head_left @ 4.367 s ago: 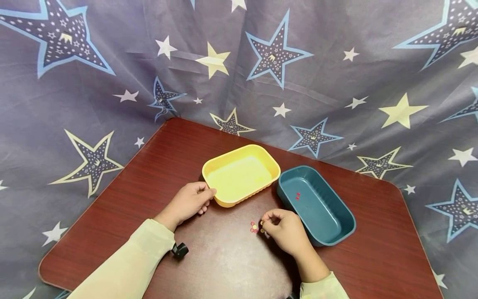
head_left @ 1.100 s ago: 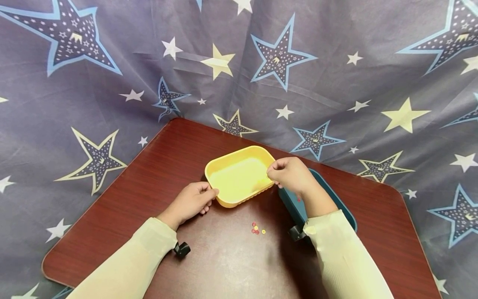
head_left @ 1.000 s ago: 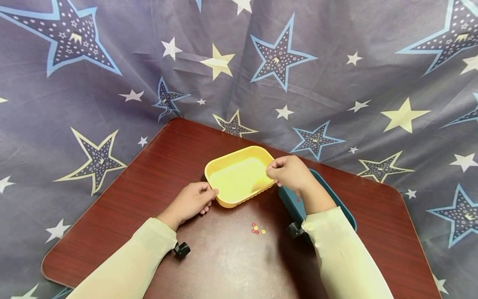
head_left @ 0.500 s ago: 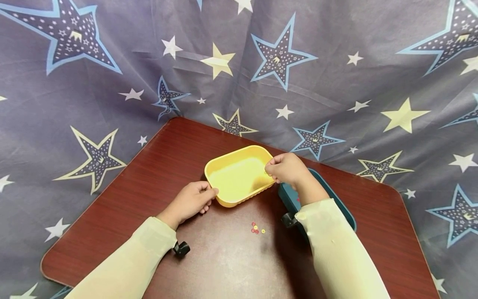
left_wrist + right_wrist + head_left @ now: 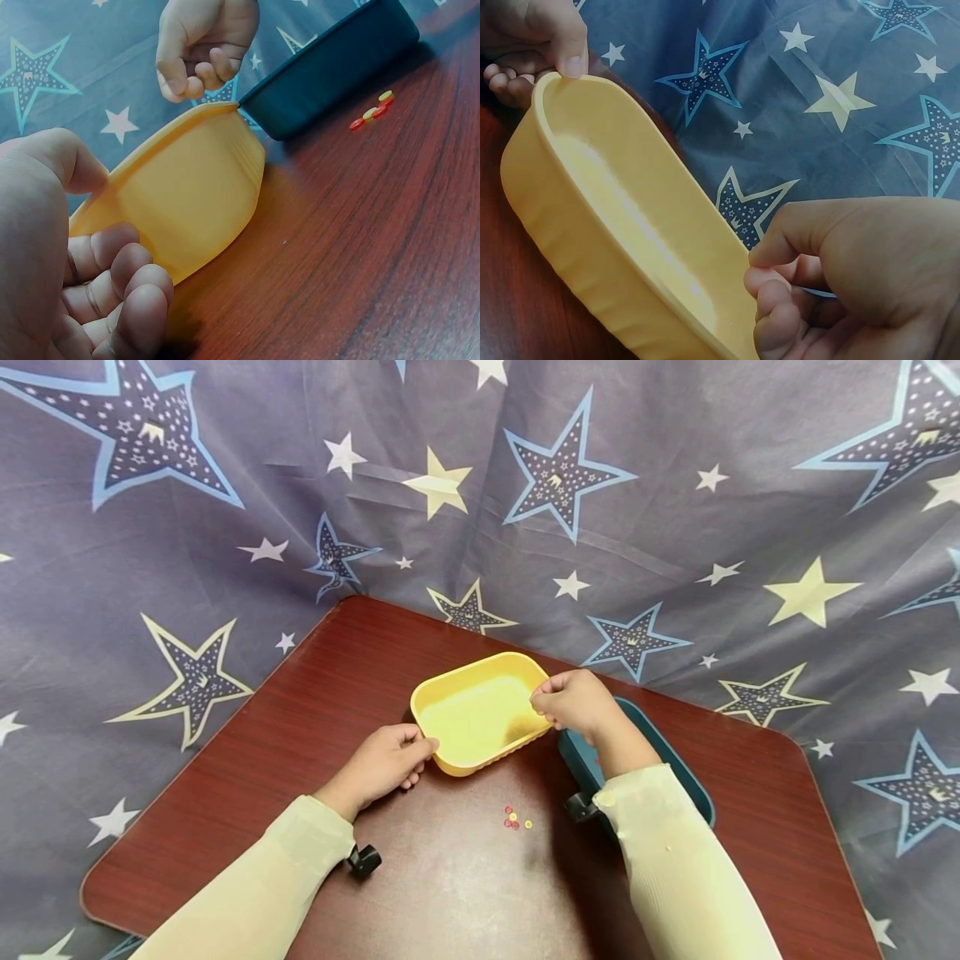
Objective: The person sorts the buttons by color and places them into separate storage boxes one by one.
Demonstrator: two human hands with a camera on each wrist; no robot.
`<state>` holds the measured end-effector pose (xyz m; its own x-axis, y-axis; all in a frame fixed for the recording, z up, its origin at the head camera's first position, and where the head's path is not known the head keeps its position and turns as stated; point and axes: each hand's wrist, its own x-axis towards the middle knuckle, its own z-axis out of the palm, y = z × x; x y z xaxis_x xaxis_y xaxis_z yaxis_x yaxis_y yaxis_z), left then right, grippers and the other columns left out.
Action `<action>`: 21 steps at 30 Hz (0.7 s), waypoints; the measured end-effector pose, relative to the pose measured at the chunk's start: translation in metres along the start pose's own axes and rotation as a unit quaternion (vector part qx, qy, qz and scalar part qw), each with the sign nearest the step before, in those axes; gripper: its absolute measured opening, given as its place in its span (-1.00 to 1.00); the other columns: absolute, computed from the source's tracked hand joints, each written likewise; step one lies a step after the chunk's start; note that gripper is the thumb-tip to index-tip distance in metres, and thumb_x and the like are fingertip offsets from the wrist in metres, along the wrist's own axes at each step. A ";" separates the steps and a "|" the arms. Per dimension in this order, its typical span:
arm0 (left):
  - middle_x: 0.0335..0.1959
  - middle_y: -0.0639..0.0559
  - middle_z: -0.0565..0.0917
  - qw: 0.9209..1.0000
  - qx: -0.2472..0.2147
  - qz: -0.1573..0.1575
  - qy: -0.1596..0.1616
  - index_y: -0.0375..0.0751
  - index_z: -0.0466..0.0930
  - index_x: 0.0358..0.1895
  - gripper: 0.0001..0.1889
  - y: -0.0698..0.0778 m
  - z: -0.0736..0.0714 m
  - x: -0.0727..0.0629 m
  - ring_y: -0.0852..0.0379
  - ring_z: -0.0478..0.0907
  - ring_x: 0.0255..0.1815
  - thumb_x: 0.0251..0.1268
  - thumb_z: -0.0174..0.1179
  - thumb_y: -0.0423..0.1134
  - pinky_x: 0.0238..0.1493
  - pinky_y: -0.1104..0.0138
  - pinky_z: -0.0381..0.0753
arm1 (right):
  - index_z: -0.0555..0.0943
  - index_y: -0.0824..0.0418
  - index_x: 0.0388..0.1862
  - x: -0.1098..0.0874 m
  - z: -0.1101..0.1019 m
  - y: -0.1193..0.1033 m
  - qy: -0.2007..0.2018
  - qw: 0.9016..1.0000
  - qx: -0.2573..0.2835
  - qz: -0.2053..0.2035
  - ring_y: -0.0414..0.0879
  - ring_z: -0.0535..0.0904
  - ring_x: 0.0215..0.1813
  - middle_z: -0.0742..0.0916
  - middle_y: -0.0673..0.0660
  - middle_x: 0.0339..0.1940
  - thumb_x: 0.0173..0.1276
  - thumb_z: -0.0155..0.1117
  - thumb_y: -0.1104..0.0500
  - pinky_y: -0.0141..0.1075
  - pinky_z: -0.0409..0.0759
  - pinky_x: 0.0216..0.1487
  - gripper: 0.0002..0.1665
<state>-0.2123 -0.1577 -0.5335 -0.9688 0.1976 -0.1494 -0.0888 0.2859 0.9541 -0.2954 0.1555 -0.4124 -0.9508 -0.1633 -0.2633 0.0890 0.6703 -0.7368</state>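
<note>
At its near left corner my left hand (image 5: 386,762) holds the yellow plastic bin (image 5: 480,681), the thumb over the rim and the other fingers curled beneath it. My right hand (image 5: 581,703) hovers at the bin's right end, thumb and fingertips pinched together on a small yellow button that the fingers hide. In the left wrist view the right hand (image 5: 210,45) shows just above the rim. Several small buttons, red and yellow, lie on the table; one yellow button (image 5: 528,824) sits apart from the cluster.
A dark teal bin (image 5: 678,768) stands right of the yellow one, partly covered by my right forearm, with a bit of red showing inside. The brown table (image 5: 337,685) meets a star-patterned curtain (image 5: 480,527) at the back.
Over four seconds my right hand has risen from the buttons to the yellow bin's right end; one yellow button has left the table. Lately it has shifted slightly left. The left hand stays put.
</note>
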 end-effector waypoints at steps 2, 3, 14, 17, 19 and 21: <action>-0.51 -0.04 0.63 1.000 -0.001 0.000 -0.001 -0.22 0.60 -0.33 -0.54 0.000 0.000 0.000 0.10 0.59 -0.56 0.62 0.35 0.11 -0.47 0.31 0.67 | 0.82 0.19 -0.11 -0.001 0.000 0.001 0.001 1.000 0.000 -0.003 0.02 0.66 -0.28 0.72 0.05 -0.44 0.53 0.46 0.10 -0.17 0.75 -0.16 -0.83; -0.51 -0.04 0.63 1.000 -0.001 0.000 -0.001 -0.22 0.60 -0.33 -0.54 0.000 0.000 0.000 0.10 0.59 -0.56 0.62 0.36 0.11 -0.47 0.31 0.67 | 0.82 0.19 -0.11 -0.002 0.000 0.002 0.001 1.000 0.000 -0.004 0.02 0.66 -0.29 0.72 0.05 -0.44 0.53 0.46 0.10 -0.14 0.76 -0.14 -0.83; -0.51 -0.03 0.63 1.000 0.002 -0.004 0.001 -0.21 0.60 -0.34 -0.55 -0.001 0.000 0.001 0.11 0.58 -0.56 0.62 0.35 0.10 -0.47 0.32 0.66 | 0.81 0.16 -0.19 -0.021 0.001 0.011 -0.025 0.999 -0.013 -0.017 -0.01 0.63 -0.37 0.73 0.08 -0.48 0.49 0.48 0.13 -0.24 0.60 -0.43 -0.88; -0.51 -0.02 0.63 1.000 0.002 -0.003 0.003 -0.20 0.60 -0.34 -0.55 -0.001 0.000 0.001 0.12 0.59 -0.56 0.62 0.35 0.10 -0.47 0.33 0.66 | 0.81 0.24 -0.21 -0.027 0.002 0.016 -0.042 0.999 0.004 -0.034 -0.02 0.63 -0.40 0.73 0.10 -0.48 0.46 0.50 0.21 -0.21 0.74 -0.29 -0.90; -0.51 -0.02 0.63 1.000 0.002 -0.002 0.002 -0.20 0.60 -0.34 -0.56 -0.001 0.001 0.001 0.12 0.59 -0.56 0.62 0.34 0.09 -0.47 0.33 0.65 | 0.82 0.23 -0.22 -0.031 0.003 0.019 -0.047 0.998 0.002 -0.042 -0.02 0.62 -0.42 0.72 0.10 -0.49 0.43 0.52 0.21 -0.16 0.77 -0.27 -0.91; -0.51 -0.01 0.63 1.000 0.001 -0.003 0.000 -0.19 0.60 -0.34 -0.56 -0.002 0.001 0.002 0.11 0.59 -0.55 0.63 0.34 0.09 -0.48 0.33 0.65 | 0.83 0.21 -0.23 -0.037 0.003 0.021 -0.050 0.998 -0.003 -0.048 -0.03 0.62 -0.42 0.72 0.09 -0.49 0.41 0.55 0.20 -0.14 0.78 -0.27 -0.91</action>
<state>-0.2140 -0.1568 -0.5357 -0.9683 0.1958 -0.1553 -0.0944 0.2891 0.9526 -0.2578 0.1729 -0.4200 -0.9208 -0.2970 -0.2530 -0.0021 0.6522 -0.7580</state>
